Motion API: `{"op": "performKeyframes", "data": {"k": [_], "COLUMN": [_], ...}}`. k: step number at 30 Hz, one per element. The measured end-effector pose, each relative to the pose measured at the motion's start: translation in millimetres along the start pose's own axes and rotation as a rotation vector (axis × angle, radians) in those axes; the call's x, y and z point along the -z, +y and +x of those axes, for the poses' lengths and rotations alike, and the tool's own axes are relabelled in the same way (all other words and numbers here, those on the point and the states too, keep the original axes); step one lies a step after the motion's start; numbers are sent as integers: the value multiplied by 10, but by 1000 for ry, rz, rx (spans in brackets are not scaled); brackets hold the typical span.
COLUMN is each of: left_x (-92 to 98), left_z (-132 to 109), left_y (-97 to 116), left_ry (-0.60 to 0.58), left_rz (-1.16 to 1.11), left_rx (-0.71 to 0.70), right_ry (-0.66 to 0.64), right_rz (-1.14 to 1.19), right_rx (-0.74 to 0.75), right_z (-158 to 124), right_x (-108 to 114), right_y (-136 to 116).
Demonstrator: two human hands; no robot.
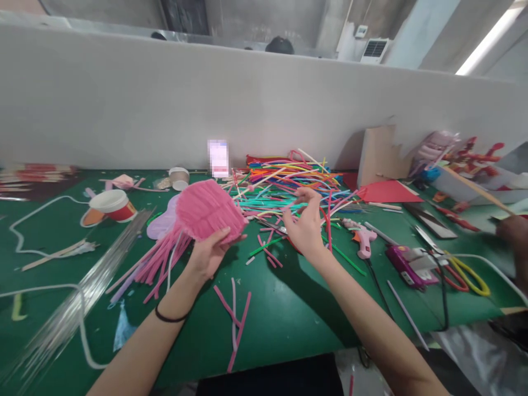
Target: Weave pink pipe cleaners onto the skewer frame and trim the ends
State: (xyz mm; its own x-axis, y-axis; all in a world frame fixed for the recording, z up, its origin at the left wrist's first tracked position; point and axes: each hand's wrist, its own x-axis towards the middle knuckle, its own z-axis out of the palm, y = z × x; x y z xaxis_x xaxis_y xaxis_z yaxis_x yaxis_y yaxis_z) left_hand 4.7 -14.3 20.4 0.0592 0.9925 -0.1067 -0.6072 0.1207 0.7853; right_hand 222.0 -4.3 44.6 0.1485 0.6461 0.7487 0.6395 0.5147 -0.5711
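Note:
My left hand (213,250) grips the lower edge of a rounded pink pipe-cleaner panel (208,210), thumb on its front face. The panel is tilted up above the table, made of pink fuzzy stems laid side by side. My right hand (306,224) hovers to the right of it, fingers curled and apart from the thumb, with nothing visible between them. Behind that hand spreads a heap of coloured pipe cleaners (289,173). Scissors (272,224) lie partly hidden beside it. A bundle of pink pipe cleaners (159,264) rests left of my left wrist.
Near my right arm are a pink glue gun (365,239), a purple power strip (410,267) and yellow-and-red-handled scissors (466,275). On the left stand a paper cup (113,204) and a bundle of thin wires (94,280). Another person's hand (513,236) shows at far right.

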Motion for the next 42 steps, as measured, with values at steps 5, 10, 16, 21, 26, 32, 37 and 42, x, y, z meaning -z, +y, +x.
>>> {"op": "performKeyframes", "data": {"k": [5,10,16,21,26,32,37,42], "left_x": [-36,-63,30,13,8,92,111,22], "left_z": [30,-25,-71,-90,-97,-60,-36,-61], "left_y": [-38,-167,-310,-364,-403,-500,-566,-513], "left_ry": [93,72,170,255,274,72,88,269], "left_rz": [-20,92,521,800,892,1027,1040,994], "left_rx": [-117,-172,-391,-596,-699,-572,-583,-671], "right_ry": [-383,-484,-425,-444,-452,-381,-338,-351], "right_rz": [161,458,333,431,551,657,688,519], "right_rx": [-189,-512,-460,-481,-611,-633,-655,-526], "right_z": [-226,-344,-360,-376,-406,-468,-545,-583], "right_x": [-149,-408,-394,-392,-435,-488,-511,-491], "right_y": [-111,-175,-145,-209,-220,-210,-238,-252]}}
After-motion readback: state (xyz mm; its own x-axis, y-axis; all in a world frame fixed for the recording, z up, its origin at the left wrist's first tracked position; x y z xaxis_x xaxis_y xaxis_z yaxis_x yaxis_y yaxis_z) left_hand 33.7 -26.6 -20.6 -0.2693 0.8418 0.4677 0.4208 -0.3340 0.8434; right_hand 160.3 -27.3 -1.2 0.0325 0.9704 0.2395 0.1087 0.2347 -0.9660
